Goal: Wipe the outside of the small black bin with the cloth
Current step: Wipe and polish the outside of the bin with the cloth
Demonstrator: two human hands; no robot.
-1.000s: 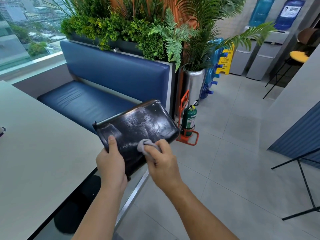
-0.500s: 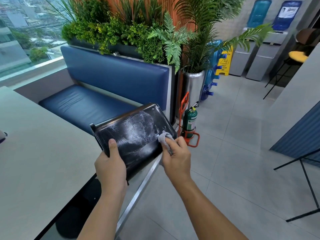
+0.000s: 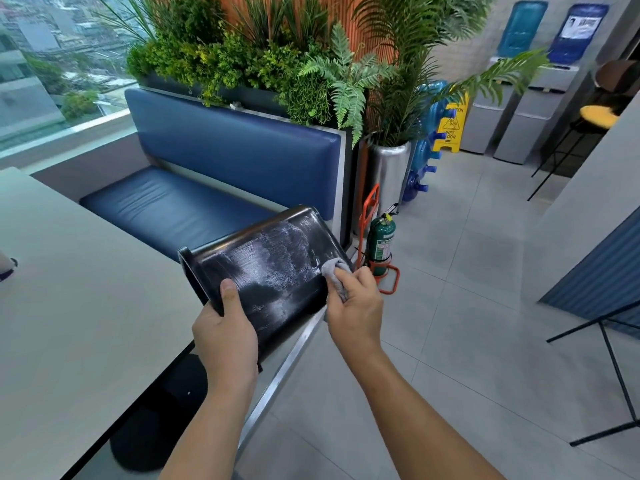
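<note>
The small black bin (image 3: 273, 268) is held in the air on its side, with its rim to the left and its glossy wall streaked with wet smears. My left hand (image 3: 225, 330) grips it near the rim, thumb lying on the upper face. My right hand (image 3: 356, 306) is closed around a crumpled grey cloth (image 3: 334, 271), which presses against the wall near the bin's right end, by its base. The inside of the bin and its underside are hidden.
A pale table (image 3: 69, 323) fills the left, a blue padded bench (image 3: 180, 206) lies behind the bin. A green fire extinguisher (image 3: 381, 242) in an orange stand and a metal planter (image 3: 389, 174) stand right of the bench. Black stand legs (image 3: 609, 358) cross the tiled floor at right.
My right hand has slid the cloth along the bin wall from its lower middle toward its right end. The left hand keeps its hold near the rim.
</note>
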